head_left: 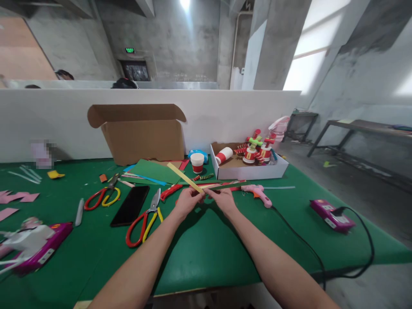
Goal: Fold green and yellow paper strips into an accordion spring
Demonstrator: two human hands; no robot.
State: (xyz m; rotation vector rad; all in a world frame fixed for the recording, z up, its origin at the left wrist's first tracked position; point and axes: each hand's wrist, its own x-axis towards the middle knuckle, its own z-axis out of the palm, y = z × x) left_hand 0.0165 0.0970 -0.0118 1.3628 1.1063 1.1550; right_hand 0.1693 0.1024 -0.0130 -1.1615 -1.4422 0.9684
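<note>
My left hand pinches a yellow paper strip, which slants up and to the left. Close beside it, my right hand has its fingers closed on a dark green paper strip reaching to the right. The two strips meet at my fingertips, but my fingers hide how they join. A red-handled tool lies just beyond my left hand. To the right of my right hand rests a pink glue gun with a clear stick behind it. Scissors with one red and one yellow handle lie left of my left hand.
A black phone and more scissors lie left. Behind are green paper, a paper cup, a brown cardboard box and a white-sided box of cup crafts. A purple power strip sits right, its cord trailing.
</note>
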